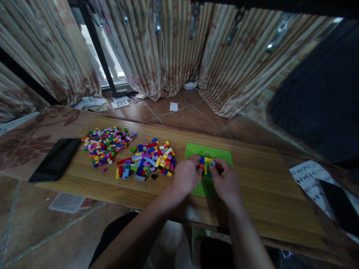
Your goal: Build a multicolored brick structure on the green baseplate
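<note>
"Black, on the far left: a tablet (56, 160) lying flat on the wooden tabletop (260, 186). Any containers?"

"A shallow translucent plastic tray (66, 202) on the tiled floor below it. I can't make out its contents, though something orange shows at its right end."

"And the loose bricks?"

"Two heaps: a pile of small toy bricks (108, 144), then a pile of larger bricks (148, 158), in many colours."

"Next, the left hand (187, 175)?"

"Its fingers curl narrowly at the left edge of the brick build (208, 160). I can't tell whether they pinch a piece."

"Where is the build, and how does it look?"

"Between both hands, on a bright green studded baseplate (193, 149): low, with blue at the left, yellow along the top and down the middle, and some orange-red."

"And the right hand (226, 179)?"

"At the build's right edge, thumb and fingers close together; whether they hold a brick is hidden."
</note>
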Demonstrator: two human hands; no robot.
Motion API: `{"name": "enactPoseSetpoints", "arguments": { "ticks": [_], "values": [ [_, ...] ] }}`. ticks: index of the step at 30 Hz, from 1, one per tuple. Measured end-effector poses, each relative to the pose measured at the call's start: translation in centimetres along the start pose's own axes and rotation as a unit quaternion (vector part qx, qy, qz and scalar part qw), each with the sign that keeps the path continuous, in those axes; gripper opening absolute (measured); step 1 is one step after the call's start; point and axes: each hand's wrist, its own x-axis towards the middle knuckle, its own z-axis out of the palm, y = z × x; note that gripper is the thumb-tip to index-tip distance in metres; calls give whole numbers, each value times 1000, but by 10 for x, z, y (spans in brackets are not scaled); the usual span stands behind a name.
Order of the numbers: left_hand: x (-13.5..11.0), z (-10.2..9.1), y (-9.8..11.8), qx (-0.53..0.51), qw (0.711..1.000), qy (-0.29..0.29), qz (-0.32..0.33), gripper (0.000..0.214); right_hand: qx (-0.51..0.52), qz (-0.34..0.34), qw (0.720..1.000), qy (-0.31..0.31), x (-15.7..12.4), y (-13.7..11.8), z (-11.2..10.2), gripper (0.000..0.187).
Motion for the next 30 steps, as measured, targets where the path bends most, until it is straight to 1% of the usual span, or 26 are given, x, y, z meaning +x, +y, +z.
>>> {"name": "enactPoseSetpoints", "arguments": {
  "ticks": [8,12,16,19,21,22,24,27,28,30],
  "values": [
    [-3,0,6,27,1000,15,3,26,-18,-2,1000,-5,1,4,-1,50],
    [-2,1,7,30,999,15,-3,26,-33,-14,999,-8,1,7,0,49],
    [-2,4,10,14,1000,23,-9,28,-44,-15,999,-4,1,9,0,49],
    [-4,-1,11,-4,1000,21,-7,31,-52,1,999,10,2,5,-1,51],
    [-4,-13,8,-9,1000,25,-3,33,-50,12,998,21,2,1,-2,53],
    [-5,-23,5,-8,1000,26,-2,35,-46,13,999,25,2,-1,-2,53],
    [-6,-48,-5,9,1000,9,-12,32,-38,4,999,31,2,-4,-1,51],
    [-10,-90,-26,52,998,-25,-24,24,-31,-18,999,36,1,-6,0,49],
    [-12,-103,-34,60,998,-27,-25,22,-32,-19,999,36,1,-6,1,49],
    [-15,-121,-48,76,996,-10,-40,19,-35,-14,999,35,1,-7,2,49]
  ]
}}
